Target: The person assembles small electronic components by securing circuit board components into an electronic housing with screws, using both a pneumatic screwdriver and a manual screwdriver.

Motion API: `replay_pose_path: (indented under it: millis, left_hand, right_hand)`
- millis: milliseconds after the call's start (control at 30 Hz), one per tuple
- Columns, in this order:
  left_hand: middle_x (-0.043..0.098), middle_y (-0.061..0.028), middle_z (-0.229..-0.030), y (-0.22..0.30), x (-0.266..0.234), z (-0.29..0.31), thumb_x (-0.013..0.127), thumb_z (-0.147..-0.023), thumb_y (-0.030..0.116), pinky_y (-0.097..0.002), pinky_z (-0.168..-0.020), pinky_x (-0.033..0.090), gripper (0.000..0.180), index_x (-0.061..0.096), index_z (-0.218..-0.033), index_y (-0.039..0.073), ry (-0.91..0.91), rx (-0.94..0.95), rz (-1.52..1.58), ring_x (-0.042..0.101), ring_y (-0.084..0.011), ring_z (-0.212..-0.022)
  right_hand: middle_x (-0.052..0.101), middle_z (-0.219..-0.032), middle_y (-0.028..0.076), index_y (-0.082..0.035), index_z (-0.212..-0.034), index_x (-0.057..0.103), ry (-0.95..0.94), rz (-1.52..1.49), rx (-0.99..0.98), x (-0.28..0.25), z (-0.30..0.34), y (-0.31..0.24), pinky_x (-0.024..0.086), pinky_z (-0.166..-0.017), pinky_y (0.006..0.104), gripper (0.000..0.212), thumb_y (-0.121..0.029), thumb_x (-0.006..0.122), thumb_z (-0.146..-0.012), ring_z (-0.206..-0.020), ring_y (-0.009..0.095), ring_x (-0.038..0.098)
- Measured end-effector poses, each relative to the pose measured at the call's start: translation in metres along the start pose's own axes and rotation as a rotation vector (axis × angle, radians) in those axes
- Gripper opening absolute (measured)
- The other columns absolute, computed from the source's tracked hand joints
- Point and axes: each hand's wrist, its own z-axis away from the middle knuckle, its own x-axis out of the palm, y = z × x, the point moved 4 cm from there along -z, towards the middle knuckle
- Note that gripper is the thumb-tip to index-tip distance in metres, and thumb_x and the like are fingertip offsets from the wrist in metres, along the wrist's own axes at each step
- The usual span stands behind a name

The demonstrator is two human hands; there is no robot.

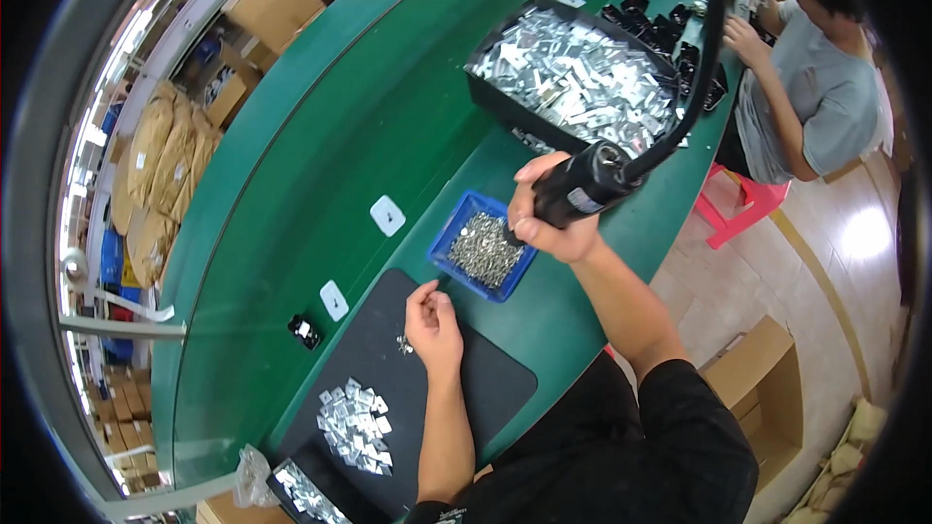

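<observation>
My right hand (571,236) is wrapped round a black electric screwdriver (585,182), whose lower end points at the blue tray (449,220). Small silvery screws (481,250) fill that tray. To the tray's lower left, my left hand (436,332) is over the dark mat (388,306), fingers curled together; whatever they hold, if anything, is hidden. Beside it on the mat is a little cluster of small metal pieces (404,344). Closer to me, a pile of flat silvery metal pieces (355,427) is spread over the mat.
A large black bin (485,97) heaped with metal pieces stands beyond the tray. The screwdriver's thick cord (696,102) arches on the right. A small black part (304,332) lies on the green conveyor (335,165). A co-worker (825,78) sits at the far right near black parts.
</observation>
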Motion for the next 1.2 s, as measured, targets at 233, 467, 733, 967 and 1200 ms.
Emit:
replay_pose_path:
  millis: [233, 467, 733, 967, 1200]
  left_hand:
    - [0.049, -0.0174, -0.119, 0.041, 0.011, -0.041, 0.063, -0.074, 0.004, -0.044, -0.097, 0.034, 0.034, 0.058, -0.107, 0.0, -0.052, 0.42, -0.903, 0.042, -0.0357, -0.114]
    - [0.046, -0.0184, -0.127, 0.019, 0.02, -0.039, 0.065, -0.074, 0.008, -0.0466, -0.1, 0.029, 0.033, 0.059, -0.105, -0.002, -0.141, 0.361, -0.979, 0.039, -0.0368, -0.12]
    - [0.049, -0.017, -0.123, 0.021, 0.02, -0.036, 0.066, -0.074, 0.01, -0.0448, -0.098, 0.03, 0.03, 0.06, -0.102, -0.001, -0.14, 0.357, -0.926, 0.043, -0.0341, -0.117]
    - [0.052, -0.0153, -0.118, 0.017, 0.01, -0.037, 0.067, -0.07, 0.008, -0.0437, -0.094, 0.035, 0.03, 0.059, -0.097, -0.002, -0.062, 0.399, -0.922, 0.047, -0.0336, -0.112]
    - [0.054, -0.0126, -0.113, 0.019, 0.019, -0.046, 0.068, -0.07, 0.009, -0.043, -0.089, 0.037, 0.022, 0.059, -0.089, 0.002, -0.029, 0.472, -0.807, 0.048, -0.031, -0.109]
  right_hand:
    - [0.056, -0.072, 0.005, 0.001, -0.107, 0.052, 0.014, -0.065, 0.065, 0.007, -0.002, 0.002, 0.042, -0.057, 0.0218, 0.042, 0.007, 0.068, -0.069, -0.065, 0.008, 0.053]
    - [0.056, -0.07, 0.004, 0.002, -0.105, 0.053, 0.038, 0.013, 0.106, 0.001, -0.005, 0.007, 0.042, -0.055, 0.0227, 0.04, 0.005, 0.069, -0.069, -0.062, 0.007, 0.052]
    - [0.057, -0.072, 0.003, 0.001, -0.106, 0.053, 0.063, 0.069, 0.153, -0.003, -0.001, 0.01, 0.043, -0.057, 0.023, 0.04, 0.004, 0.07, -0.07, -0.064, 0.008, 0.053]
    - [0.056, -0.071, 0.004, 0.003, -0.109, 0.05, 0.064, 0.007, 0.137, 0.001, 0.001, 0.026, 0.042, -0.054, 0.0224, 0.042, 0.006, 0.067, -0.071, -0.061, 0.008, 0.051]
    - [0.05, -0.067, 0.005, 0.002, -0.113, 0.044, 0.093, 0.096, 0.078, -0.01, -0.007, 0.019, 0.045, -0.054, 0.0284, 0.044, -0.004, 0.065, -0.075, -0.053, 0.013, 0.049]
